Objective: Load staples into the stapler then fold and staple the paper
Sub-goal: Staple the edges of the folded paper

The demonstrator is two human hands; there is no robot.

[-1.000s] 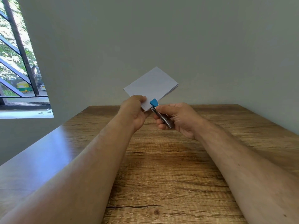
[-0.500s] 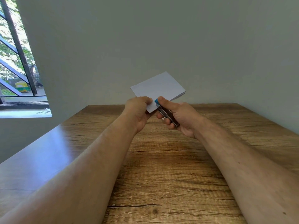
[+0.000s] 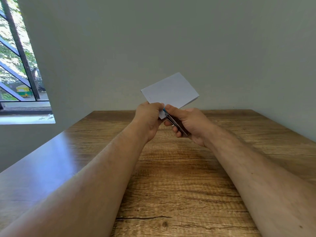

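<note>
A folded white paper is held up in the air above the wooden table, in front of the wall. My left hand pinches its near lower corner. My right hand grips a small stapler with a blue tip and a metal body; its thumb presses down on the top. The stapler's jaws sit over the paper's lower corner, right beside my left fingers. Most of the stapler is hidden inside my right palm.
The wooden table runs back to a plain grey-green wall. A barred window is at the left. Nothing else lies on the visible tabletop.
My right thumb has come down over the stapler's blue top, squeezing it closed on the paper's corner. The paper tilted a little flatter and both hands shifted slightly right.
</note>
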